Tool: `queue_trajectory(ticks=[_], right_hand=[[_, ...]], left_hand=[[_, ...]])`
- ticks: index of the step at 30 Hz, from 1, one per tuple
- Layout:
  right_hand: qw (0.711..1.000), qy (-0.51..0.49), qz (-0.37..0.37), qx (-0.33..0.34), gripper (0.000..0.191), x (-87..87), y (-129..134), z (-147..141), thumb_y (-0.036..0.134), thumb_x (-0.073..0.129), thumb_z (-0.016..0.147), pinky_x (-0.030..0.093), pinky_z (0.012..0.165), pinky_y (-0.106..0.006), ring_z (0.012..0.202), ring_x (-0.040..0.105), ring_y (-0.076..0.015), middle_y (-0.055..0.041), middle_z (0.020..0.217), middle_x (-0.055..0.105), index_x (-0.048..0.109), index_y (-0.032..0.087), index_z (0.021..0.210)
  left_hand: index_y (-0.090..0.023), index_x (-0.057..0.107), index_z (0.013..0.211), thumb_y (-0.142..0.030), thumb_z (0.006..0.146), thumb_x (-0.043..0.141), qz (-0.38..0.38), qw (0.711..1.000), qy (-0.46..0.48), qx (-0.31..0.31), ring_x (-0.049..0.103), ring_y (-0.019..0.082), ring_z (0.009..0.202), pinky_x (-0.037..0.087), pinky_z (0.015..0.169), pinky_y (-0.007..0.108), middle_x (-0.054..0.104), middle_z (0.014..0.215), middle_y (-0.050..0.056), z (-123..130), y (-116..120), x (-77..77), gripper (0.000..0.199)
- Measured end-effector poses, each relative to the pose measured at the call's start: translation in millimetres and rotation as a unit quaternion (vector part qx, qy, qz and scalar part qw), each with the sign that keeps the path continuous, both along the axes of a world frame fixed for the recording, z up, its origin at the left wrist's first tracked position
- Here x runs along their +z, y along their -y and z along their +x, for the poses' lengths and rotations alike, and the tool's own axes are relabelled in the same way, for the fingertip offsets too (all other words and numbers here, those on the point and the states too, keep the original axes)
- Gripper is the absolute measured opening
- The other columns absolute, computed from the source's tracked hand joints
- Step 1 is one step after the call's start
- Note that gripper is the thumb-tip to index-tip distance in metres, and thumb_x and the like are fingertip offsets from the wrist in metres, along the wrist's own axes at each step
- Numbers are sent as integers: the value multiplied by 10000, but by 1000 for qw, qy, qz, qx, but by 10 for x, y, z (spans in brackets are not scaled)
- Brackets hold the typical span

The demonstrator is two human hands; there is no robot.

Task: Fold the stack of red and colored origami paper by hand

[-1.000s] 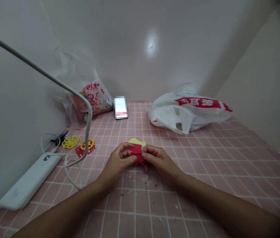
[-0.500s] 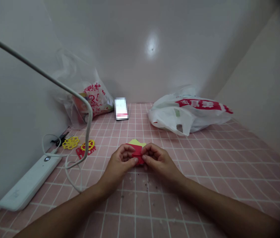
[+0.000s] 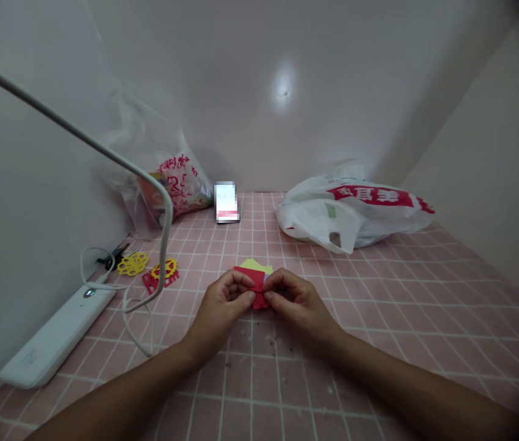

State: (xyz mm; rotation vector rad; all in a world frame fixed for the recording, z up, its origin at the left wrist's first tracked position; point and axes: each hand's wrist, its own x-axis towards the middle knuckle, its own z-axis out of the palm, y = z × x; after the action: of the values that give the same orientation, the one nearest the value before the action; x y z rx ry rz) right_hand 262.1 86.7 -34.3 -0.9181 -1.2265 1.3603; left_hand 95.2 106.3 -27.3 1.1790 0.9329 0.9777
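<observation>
A small piece of red paper [image 3: 255, 278], with a crease across it, is pinched between both hands above the table. My left hand [image 3: 227, 298] grips its left side, thumb in front and fingers curled behind. On the other side my right hand [image 3: 293, 298] holds the paper's right edge between thumb and fingers. Just beyond the red paper, a yellow piece of paper [image 3: 254, 264] shows, partly hidden by it. The lower part of the red paper hangs below my thumbs, and the fingertips behind it are hidden.
White power strip [image 3: 59, 337] and looped cable [image 3: 165, 245] lie left. Near them are a yellow flower-shaped cutout [image 3: 133, 264], a yellow gear-shaped cutout [image 3: 164, 269] and a red cutout [image 3: 149, 282]. Behind stand a lit phone [image 3: 227, 202] and plastic bags [image 3: 181, 184]; another bag [image 3: 314, 214] lies right.
Both hands keep hold of the red paper, with only slight shifts of the thumbs and fingers. The whole view has moved a little.
</observation>
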Motion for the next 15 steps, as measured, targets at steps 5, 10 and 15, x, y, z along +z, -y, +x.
queue_trajectory(ticks=[5, 10, 15], right_hand=[[995, 73, 72, -14, 47, -2, 1, 28, 150, 597, 807, 407, 651, -265, 693, 536, -123, 13, 755, 588, 623, 189, 798], [990, 108, 87, -14, 55, -9, 9, 41, 163, 578, 830, 413, 632, -271, 682, 544, -131, 2, 762, 602, 626, 189, 840], [989, 115, 90, -21, 53, -18, 10, 44, 164, 583, 830, 423, 638, -273, 691, 547, -134, -2, 770, 606, 624, 192, 849]], left_hand=[[-171, 592, 850, -155, 734, 699, -8, 1000, 16, 8, 563, 81, 674, 434, 650, 188, 623, 733, -36, 1, 9, 12, 159], [-154, 645, 799, -164, 727, 697, -2, 1000, 6, 7, 586, 94, 709, 449, 673, 197, 655, 758, -14, 8, 8, 55, 89], [-156, 657, 787, -165, 714, 705, -3, 1000, -9, 9, 581, 97, 693, 444, 661, 200, 656, 733, -17, 7, -1, 52, 89]])
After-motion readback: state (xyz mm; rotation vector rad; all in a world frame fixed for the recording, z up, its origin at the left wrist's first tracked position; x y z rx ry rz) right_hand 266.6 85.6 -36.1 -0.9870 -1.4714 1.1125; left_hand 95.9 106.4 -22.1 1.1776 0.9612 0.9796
